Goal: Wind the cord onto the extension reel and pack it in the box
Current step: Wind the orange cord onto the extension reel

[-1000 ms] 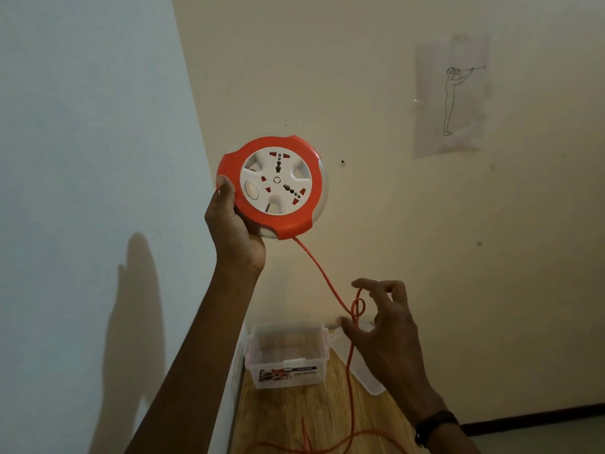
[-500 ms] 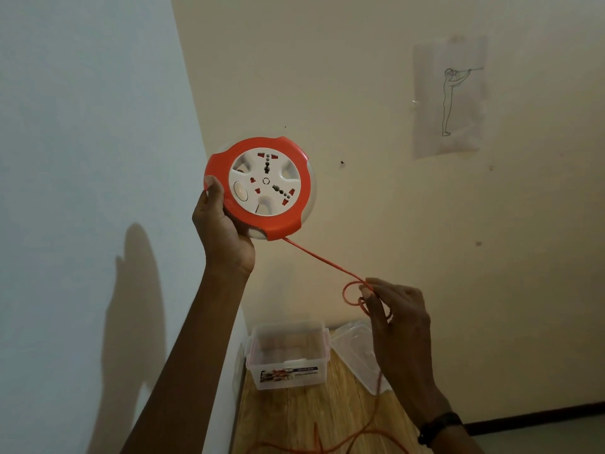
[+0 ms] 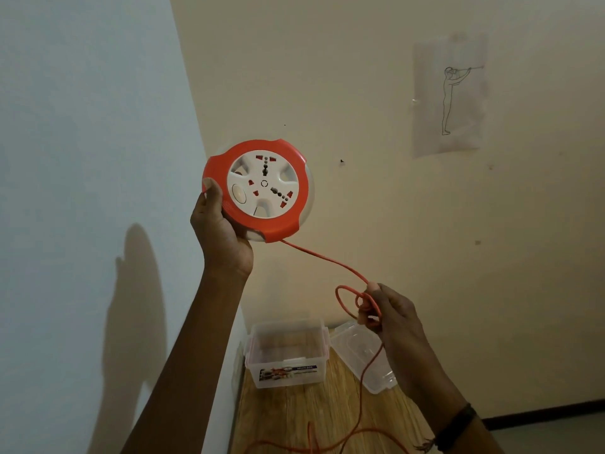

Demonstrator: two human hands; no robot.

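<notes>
One wide-angle view only, worn on the person's head, facing forward and slightly down into a room corner. It sits close behind both raised forearms, which enter from the bottom edge. The two walls fill most of the frame, bowed by the lens; the wooden bench (image 3: pixel 327 417) lies low and farther off.

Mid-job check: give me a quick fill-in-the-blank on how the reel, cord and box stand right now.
1. The left hand holds the extension reel, whose outer ring is ____.
2. The right hand pinches the orange cord where it forms a small ____.
3. The clear plastic box stands on the wooden surface with its lid ____.

Missing words: orange; loop; off
</notes>
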